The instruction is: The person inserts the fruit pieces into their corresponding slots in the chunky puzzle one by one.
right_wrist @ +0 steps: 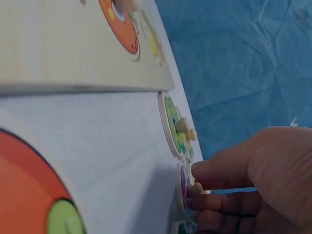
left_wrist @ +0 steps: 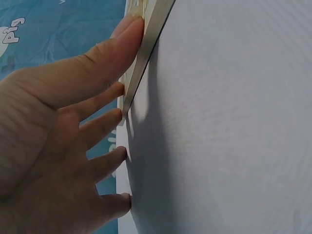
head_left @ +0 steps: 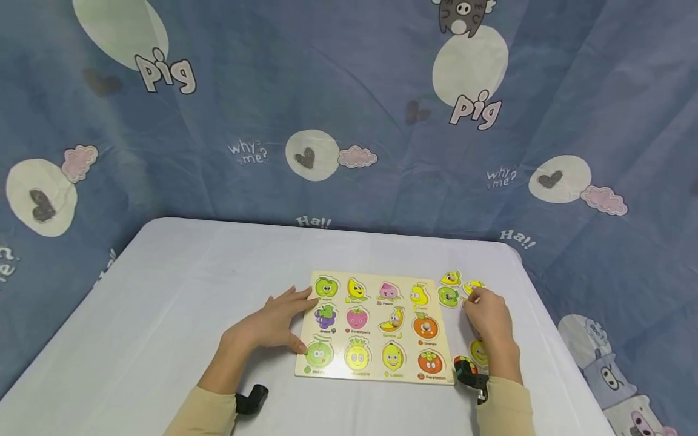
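Note:
A pale wooden fruit puzzle board [head_left: 376, 372] lies on the table, with fruit pictures in rows. My left hand [head_left: 275, 321] rests at its left edge, fingers spread, thumb on the near-left part. In the left wrist view, the thumb [left_wrist: 131, 36] touches the board's rim. Beyond the board's right edge, my right hand [head_left: 491, 318] pinches the small knob [right_wrist: 195, 189] of a purplish puzzle piece [right_wrist: 183, 187], mostly hidden by the fingers in the head view. A green piece [head_left: 448, 297] and yellow pieces [head_left: 451, 278] lie beside that hand.
A yellow smiling piece [head_left: 478, 351] and a red piece [right_wrist: 29, 180] lie nearer, by the right wrist. On the board, the orange [head_left: 425, 327] bears a knob. White cloth [head_left: 191, 290] covers the table; a blue patterned curtain [head_left: 349, 200] hangs behind it.

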A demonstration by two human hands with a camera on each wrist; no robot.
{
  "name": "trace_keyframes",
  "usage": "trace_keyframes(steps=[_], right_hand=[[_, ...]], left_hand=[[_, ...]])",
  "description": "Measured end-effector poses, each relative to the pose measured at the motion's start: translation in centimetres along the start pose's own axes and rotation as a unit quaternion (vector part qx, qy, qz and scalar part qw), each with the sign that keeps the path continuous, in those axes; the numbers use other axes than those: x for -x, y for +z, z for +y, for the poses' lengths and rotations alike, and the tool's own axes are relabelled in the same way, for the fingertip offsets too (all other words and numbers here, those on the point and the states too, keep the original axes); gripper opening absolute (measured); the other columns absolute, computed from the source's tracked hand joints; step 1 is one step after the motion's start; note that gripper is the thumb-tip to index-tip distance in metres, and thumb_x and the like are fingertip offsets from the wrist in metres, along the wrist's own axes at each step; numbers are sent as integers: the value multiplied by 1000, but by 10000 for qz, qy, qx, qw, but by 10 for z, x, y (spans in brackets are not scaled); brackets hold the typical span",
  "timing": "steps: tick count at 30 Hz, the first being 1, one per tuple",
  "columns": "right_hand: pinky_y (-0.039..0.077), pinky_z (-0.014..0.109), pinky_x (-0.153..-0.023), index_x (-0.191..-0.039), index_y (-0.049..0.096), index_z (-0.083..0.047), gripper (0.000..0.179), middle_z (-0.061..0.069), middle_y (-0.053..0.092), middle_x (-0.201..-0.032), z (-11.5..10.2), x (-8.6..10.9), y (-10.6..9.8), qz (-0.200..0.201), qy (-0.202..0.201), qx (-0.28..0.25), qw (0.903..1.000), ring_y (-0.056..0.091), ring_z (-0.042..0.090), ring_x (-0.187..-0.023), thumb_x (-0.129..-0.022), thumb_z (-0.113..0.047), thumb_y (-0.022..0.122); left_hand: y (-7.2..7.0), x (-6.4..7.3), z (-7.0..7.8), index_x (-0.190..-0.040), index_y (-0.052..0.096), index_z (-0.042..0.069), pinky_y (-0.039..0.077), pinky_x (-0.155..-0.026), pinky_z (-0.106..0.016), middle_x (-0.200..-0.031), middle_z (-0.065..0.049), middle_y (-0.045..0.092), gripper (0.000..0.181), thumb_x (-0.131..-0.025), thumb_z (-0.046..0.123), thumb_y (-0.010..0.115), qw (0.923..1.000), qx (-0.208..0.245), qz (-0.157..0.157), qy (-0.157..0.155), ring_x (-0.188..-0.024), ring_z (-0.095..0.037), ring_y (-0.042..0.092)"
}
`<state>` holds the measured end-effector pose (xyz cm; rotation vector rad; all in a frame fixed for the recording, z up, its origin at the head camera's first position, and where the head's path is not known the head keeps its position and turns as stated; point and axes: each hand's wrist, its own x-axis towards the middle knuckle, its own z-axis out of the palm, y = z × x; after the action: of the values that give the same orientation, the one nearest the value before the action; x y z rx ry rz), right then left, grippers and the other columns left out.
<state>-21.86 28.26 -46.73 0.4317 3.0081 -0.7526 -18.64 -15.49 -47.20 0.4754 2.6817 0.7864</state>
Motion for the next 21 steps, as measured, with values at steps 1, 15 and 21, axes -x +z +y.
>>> trace_keyframes(steps=[1, 15, 21], right_hand=[[38, 30, -55, -92, 64, -1, 16, 18, 66, -95, 1, 0, 0, 22, 25, -4, 10000, 55, 25, -72, -89, -16, 59], [47, 39, -64, -95, 65, 5, 19, 25, 68, -101, 2, -7, 10, 435, 76, 175, 9989, 58, 30, -77, -89, -10, 55], [46, 43, -68, -100, 65, 6, 21, 28, 66, -108, -1, -5, 14, 388, 178, 167, 9990, 60, 34, -83, -90, -9, 53]], left_hand=[[0, -1, 0, -149, 47, 18, 6, -119, -70, -165, -7, 28, 101, -60, 32, 93, 10000, -2, -6, -7, -155, -37, 12], [2, -4, 0, -149, 47, 19, 6, -120, -70, -165, -5, 28, 102, -59, 33, 93, 9999, -88, 34, 39, -155, -36, 12], [1, 0, 0, -149, 47, 18, 6, -119, -71, -165, -7, 28, 102, -59, 33, 93, 10000, -58, 64, 39, -155, -37, 12]])
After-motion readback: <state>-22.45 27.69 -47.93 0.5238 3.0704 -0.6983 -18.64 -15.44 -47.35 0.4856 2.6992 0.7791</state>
